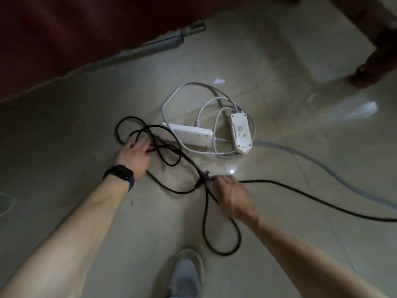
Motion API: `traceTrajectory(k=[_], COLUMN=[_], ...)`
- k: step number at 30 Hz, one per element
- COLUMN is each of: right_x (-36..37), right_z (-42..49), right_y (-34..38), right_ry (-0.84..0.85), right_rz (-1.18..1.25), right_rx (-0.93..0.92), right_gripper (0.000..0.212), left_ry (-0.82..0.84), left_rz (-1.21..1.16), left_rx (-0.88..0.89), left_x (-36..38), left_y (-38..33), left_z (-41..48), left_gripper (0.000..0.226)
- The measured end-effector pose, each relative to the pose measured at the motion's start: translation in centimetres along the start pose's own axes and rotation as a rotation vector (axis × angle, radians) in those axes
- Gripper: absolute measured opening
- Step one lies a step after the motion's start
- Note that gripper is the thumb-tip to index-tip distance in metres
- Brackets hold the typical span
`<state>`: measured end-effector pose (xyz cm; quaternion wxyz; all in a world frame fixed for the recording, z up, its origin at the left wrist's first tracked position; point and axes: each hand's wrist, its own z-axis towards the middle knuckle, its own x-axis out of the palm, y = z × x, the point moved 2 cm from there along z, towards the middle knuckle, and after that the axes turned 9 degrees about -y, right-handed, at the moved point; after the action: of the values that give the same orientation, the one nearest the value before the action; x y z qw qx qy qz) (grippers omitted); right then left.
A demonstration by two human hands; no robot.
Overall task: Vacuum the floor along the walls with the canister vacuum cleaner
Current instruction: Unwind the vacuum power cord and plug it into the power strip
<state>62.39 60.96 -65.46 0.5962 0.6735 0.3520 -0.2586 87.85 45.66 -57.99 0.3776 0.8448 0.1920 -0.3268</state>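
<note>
My right hand pinches the black cord just beside its tie. The tangled loops lie up-left of that grip, under my left hand, whose fingers lie straight.

The person's forearms are bare as far up as the frame shows. On the left wrist sits a watch with a black, rounded rectangular face and a dark band that looks navy where it wraps the underside of the wrist. A thin ring glints on one finger of the left hand. One shoe shows below, light grey with a paler rim round the toe.
</note>
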Motion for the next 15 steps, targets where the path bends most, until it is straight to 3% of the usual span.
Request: traceTrajectory(k=[4,7,10,13,15], right_x=[-0.7,-0.2,0.1,0.2,-0.8], right_z=[1.7,1.4,0.1,-0.8,-0.7], right_y=[1.5,0.3,-0.3,-0.2,0.4], right_ry=[0.016,0.1,0.115,0.134,0.078], right_rz=[-0.039,-0.123,-0.146,-0.123,0.04], right_rx=[0.123,0.111,0.067,0.046,0.182], right_gripper=[0.027,0.041,0.056,0.064,0.071], left_ry=[-0.16,-0.01,0.103,-0.088,-0.21], left_rz=[-0.415,-0.625,-0.632,-0.591,-0.712], left_rx=[-0.084,-0.05,-0.03,-0.011,-0.044], left_x=[-2.7,-2.7,-1.6,-1.1,-1.8], left_y=[-2.6,-6.4,-10.0,-12.3,-12.4], left_z=[-1.4,-1.6,-1.7,-2.2,-2.4], left_gripper=[0.041,0.04,0.044,0.029,0.026])
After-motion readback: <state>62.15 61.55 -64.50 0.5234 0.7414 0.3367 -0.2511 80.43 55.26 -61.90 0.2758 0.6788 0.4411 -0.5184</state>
